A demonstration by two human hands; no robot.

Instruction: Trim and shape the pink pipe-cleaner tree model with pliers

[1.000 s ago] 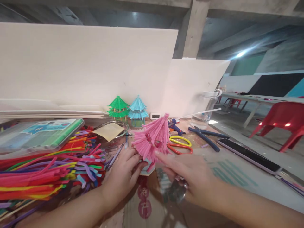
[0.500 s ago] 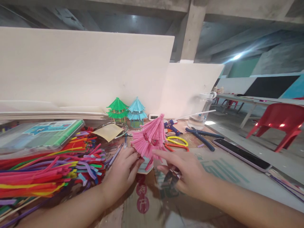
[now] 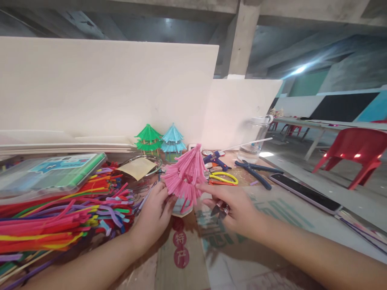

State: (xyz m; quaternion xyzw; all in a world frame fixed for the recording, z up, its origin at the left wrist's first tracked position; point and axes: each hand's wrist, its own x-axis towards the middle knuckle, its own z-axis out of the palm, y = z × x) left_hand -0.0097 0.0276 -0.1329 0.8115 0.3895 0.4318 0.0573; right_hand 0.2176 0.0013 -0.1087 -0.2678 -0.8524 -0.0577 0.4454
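Observation:
A pink pagoda model [image 3: 187, 173] made of pipe cleaners, with two fringed roof tiers, stands tilted in front of me. My left hand [image 3: 154, 213] is closed on its lower left side, with the fingertips hidden behind the pink fringe. Under the model a pale base [image 3: 181, 210] shows. My right hand [image 3: 232, 205] has its index finger stretched to the right edge of the lower roof. Curled in its other fingers is a pair of small scissors [image 3: 218, 211], dark blades pointing down and left; the palm hides the rest.
Bundled pipe cleaners [image 3: 60, 217] and a clear plastic case [image 3: 48, 173] lie left. Behind stand green [image 3: 148, 139] and blue [image 3: 173, 139] pagoda models. A glue gun [image 3: 218, 160], yellow-handled tool [image 3: 225, 177], pliers [image 3: 256, 171], water bottle [image 3: 252, 141] and phone [image 3: 305, 193] are right.
The pink model has shifted slightly left and tipped a little differently, with both hands staying at it. The scissors have turned somewhat in my right hand. The view has moved slightly.

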